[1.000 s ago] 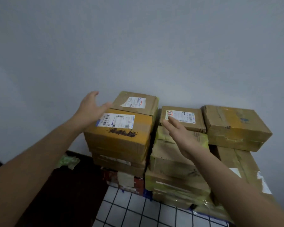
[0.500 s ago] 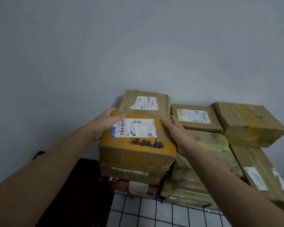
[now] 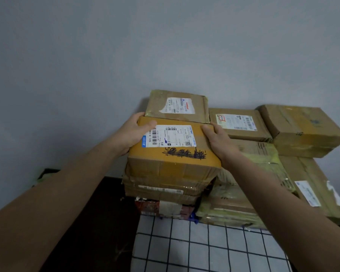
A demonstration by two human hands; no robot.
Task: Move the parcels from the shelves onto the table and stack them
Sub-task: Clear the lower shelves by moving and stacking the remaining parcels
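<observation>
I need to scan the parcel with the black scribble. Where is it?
Head view, centre: the scribbled parcel sits atop the left stack, held between the left hand and right hand.

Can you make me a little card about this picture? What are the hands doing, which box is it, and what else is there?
Left: left hand grips the yellow-taped parcel at its left end, thumb on top
Right: right hand grips its right end
Box: top of the left pile, white label, black scribble
Behind: brown parcel with a torn label
Beside: stacked parcels on the right
Under: checked cloth
Back: grey wall
</observation>
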